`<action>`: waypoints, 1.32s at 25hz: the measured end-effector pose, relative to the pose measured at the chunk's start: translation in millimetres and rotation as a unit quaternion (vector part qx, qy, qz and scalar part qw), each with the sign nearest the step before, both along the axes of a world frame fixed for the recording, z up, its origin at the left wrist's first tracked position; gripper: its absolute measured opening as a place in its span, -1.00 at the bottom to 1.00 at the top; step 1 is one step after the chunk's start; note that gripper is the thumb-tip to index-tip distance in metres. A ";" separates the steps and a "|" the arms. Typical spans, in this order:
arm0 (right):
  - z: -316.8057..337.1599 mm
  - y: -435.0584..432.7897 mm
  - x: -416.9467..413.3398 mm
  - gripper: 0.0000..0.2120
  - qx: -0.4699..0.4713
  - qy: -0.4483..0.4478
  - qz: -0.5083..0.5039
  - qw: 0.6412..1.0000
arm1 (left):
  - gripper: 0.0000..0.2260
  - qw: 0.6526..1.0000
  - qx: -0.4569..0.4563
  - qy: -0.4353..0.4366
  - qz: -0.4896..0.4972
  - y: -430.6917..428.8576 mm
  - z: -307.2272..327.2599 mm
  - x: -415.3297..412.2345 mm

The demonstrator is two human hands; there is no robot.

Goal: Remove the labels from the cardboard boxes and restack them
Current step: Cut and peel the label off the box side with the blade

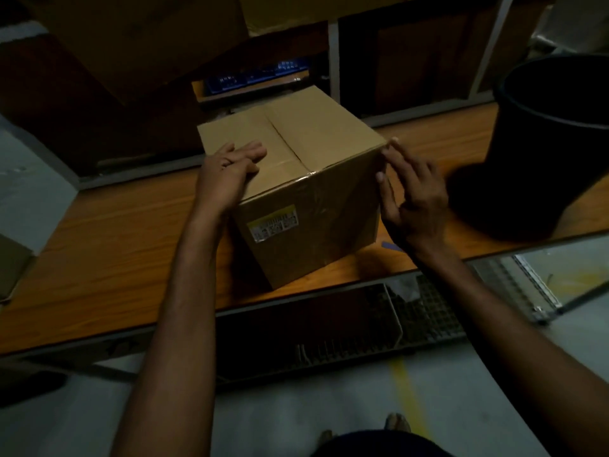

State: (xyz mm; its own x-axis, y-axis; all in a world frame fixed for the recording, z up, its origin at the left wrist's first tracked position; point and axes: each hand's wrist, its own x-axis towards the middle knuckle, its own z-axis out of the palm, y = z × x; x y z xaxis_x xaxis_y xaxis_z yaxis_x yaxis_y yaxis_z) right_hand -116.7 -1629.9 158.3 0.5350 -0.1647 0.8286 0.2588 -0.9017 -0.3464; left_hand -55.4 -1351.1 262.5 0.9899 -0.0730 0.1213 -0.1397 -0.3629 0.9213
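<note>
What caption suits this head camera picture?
Both hands, left and right, steady a labelled cardboard box on a wooden table.

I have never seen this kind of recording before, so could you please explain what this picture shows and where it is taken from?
There is no machine here: a person wears a camera on the head, looking down at their own bare arms. A closed cardboard box stands on a wooden table. The left hand rests flat on the box's top; the right hand touches its right side and corner. Neither hand lifts it. A yellow-and-white label is still stuck on the face nearest the person. A dark bin stands on the table, right of the box.
</note>
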 end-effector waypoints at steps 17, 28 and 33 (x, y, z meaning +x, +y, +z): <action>-133.7 -40.7 -83.7 -0.61 -0.235 0.313 -0.019 0.920 | -0.63 0.976 0.167 -0.078 -0.114 3.2 -3.6 5.2; -4.7 18.1 -73.7 -0.94 0.430 0.156 0.027 0.889 | -0.71 0.971 0.181 -0.152 0.026 -74.3 -12.8 -23.2; 20.2 15.6 -78.3 -0.91 0.613 0.131 0.107 0.772 | -0.65 0.931 0.300 -0.183 -0.096 -78.6 4.8 -25.8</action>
State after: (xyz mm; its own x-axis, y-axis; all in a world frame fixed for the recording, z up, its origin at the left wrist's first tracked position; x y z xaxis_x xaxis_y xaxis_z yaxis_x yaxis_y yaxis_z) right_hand -194.9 -1614.3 178.5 0.7817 -0.6234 -0.0195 0.1339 0.1983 -0.9710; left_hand -81.3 -1429.6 267.3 0.8519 -0.4083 0.3281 -0.5201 -0.7330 0.4384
